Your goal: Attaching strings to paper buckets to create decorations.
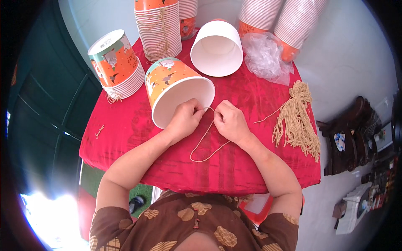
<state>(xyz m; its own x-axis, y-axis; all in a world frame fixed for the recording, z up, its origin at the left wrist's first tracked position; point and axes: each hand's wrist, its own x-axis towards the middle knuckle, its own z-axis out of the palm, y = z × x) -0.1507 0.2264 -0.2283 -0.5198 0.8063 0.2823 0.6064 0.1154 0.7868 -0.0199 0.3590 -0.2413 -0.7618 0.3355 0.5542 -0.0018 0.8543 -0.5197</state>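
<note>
String (199, 161) spans the short gap between the left hand (185, 118) and right hand (230, 120), fingertips of both pinched narrow on it, slack looping over the red cloth (121, 134). I see an orange bucket (171, 79) tipped just beyond the left hand; whether they touch, I can't tell. Farther out I have a white bucket (216, 52), stacked buckets (158, 31) and, rightward, a tan string bundle (295, 119).
</note>
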